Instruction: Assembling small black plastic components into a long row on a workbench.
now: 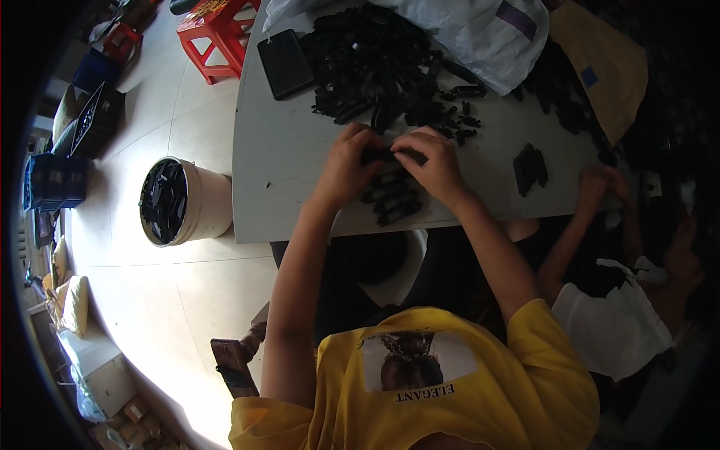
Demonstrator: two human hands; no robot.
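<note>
Near the table's front edge, both my hands meet over a small black part. My left hand is closed on its left end, the fingertips curled around it. At the other end, my right hand pinches it between thumb and fingers. The part is mostly hidden by my fingers, so its exact kind does not show. Just below my hands lies a row of similar black ridged pieces, side by side on the table. Farther back, a big heap of loose black parts covers the tabletop.
The grey table holds a black phone, a white plastic bag and another row of black pieces. A bucket of black parts and a red stool stand left. A co-worker's hands are at right.
</note>
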